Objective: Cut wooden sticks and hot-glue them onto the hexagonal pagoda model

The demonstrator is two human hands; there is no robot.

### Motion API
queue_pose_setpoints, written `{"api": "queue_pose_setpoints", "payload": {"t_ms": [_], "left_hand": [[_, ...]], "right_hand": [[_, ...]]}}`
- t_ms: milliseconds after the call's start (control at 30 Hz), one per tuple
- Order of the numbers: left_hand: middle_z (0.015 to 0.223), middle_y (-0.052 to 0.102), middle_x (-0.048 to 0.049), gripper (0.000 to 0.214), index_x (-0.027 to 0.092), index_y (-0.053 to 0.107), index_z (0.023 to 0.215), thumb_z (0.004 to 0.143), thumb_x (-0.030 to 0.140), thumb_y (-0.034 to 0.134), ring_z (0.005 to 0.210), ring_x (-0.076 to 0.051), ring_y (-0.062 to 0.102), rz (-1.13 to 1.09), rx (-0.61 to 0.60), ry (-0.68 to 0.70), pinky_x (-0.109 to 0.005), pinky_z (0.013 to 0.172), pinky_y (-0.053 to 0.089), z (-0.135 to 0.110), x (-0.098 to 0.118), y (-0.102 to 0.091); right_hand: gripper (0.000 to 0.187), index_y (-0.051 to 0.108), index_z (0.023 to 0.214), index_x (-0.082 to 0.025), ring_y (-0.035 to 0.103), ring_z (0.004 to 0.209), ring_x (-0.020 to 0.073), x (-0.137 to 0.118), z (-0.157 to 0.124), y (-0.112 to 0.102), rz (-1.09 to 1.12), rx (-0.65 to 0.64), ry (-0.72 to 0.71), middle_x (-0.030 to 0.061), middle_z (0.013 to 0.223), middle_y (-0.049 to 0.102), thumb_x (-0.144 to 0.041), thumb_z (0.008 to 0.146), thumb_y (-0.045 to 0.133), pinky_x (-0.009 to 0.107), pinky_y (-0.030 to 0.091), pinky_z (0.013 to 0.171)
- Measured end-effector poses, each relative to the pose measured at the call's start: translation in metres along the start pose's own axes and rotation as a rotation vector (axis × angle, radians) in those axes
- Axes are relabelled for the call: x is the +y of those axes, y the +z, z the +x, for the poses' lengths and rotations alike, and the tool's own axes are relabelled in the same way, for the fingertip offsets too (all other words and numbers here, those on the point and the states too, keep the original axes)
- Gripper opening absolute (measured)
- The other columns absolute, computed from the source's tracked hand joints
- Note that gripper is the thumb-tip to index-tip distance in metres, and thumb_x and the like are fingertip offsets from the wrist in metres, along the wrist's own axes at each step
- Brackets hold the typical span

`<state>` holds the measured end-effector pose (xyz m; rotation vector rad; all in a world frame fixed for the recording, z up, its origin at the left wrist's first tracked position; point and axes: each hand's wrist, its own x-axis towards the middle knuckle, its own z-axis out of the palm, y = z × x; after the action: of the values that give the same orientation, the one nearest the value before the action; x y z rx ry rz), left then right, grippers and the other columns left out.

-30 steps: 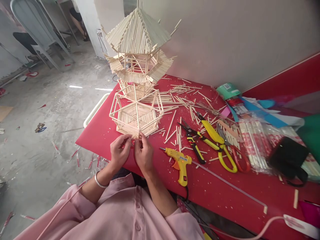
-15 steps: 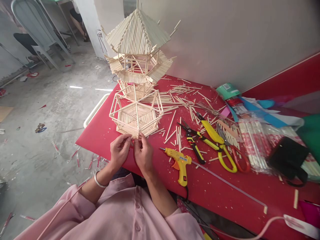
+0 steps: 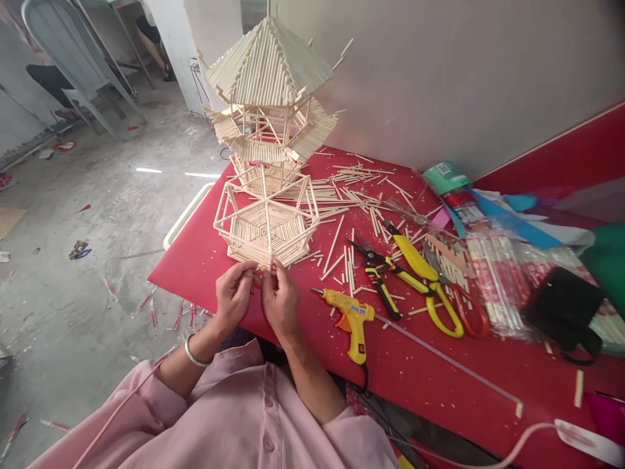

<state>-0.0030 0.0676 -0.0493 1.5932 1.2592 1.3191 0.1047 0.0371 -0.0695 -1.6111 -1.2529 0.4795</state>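
A six-sided frame of thin wooden sticks, with a stick-covered floor, rests on the red table close to me. At its near corner my left hand is closed, thumb and fingers pinched together. My right hand pinches beside it, its fingertips against the frame's near corner post. What the left fingertips grip, if anything, is too small to make out. Behind the frame rises a taller stick pagoda with a pointed roof. To the right of my right hand lies a yellow glue gun.
Loose sticks are scattered over the red table. Black-and-yellow pliers, a yellow utility knife and scissors lie at the right. Bagged sticks and a black case sit farther right. A grey chair stands at the back left.
My left hand has shifted very slightly at the frame's near corner. Otherwise the scene looks the same.
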Motion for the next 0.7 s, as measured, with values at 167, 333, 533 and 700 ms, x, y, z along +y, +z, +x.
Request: {"api": "queue_pose_setpoints", "payload": {"t_ms": [167,333,533,700], "left_hand": [[0.073,0.073,-0.0025,0.019,0.016,0.072,0.091,0.088,0.023,0.055,0.056,-0.012,0.064,0.013,0.006,0.01,-0.022,0.057,0.053,0.0005,0.0012,0.0003],[0.076,0.075,-0.0035,0.019,0.017,0.073,0.091,0.088,0.022,0.055,0.061,-0.013,0.066,0.027,0.012,0.033,-0.024,0.06,0.054,0.0008,0.002,0.0005],[0.077,0.075,-0.0039,0.019,0.017,0.073,0.092,0.088,0.023,0.055,0.063,-0.014,0.067,0.047,0.017,0.042,-0.024,0.061,0.055,0.0007,0.0022,0.0004],[0.075,0.074,-0.0036,0.02,0.017,0.073,0.091,0.088,0.025,0.055,0.059,-0.013,0.066,0.055,0.018,0.035,-0.023,0.058,0.054,0.0008,0.0033,0.0011]], "right_hand": [[0.035,0.063,0.125,-0.015,0.074,0.092,0.0227,-0.001,0.0005,-0.001,0.0,-0.013,0.005,0.0122,0.099,0.077,-0.033,0.1,0.046,0.035,0.059,0.085],[0.036,0.063,0.125,-0.015,0.074,0.092,0.0227,-0.0016,0.0005,-0.002,-0.011,-0.012,0.0,0.0117,0.095,0.077,-0.033,0.1,0.046,0.034,0.059,0.084],[0.035,0.063,0.126,-0.015,0.074,0.093,0.022,-0.0012,0.0002,-0.0018,-0.011,-0.019,0.005,0.0127,0.103,0.076,-0.032,0.099,0.047,0.033,0.059,0.084],[0.036,0.063,0.126,-0.015,0.073,0.095,0.0232,-0.0011,0.0002,-0.0016,-0.008,-0.013,0.003,0.0135,0.103,0.076,-0.033,0.1,0.046,0.035,0.059,0.085]]}}
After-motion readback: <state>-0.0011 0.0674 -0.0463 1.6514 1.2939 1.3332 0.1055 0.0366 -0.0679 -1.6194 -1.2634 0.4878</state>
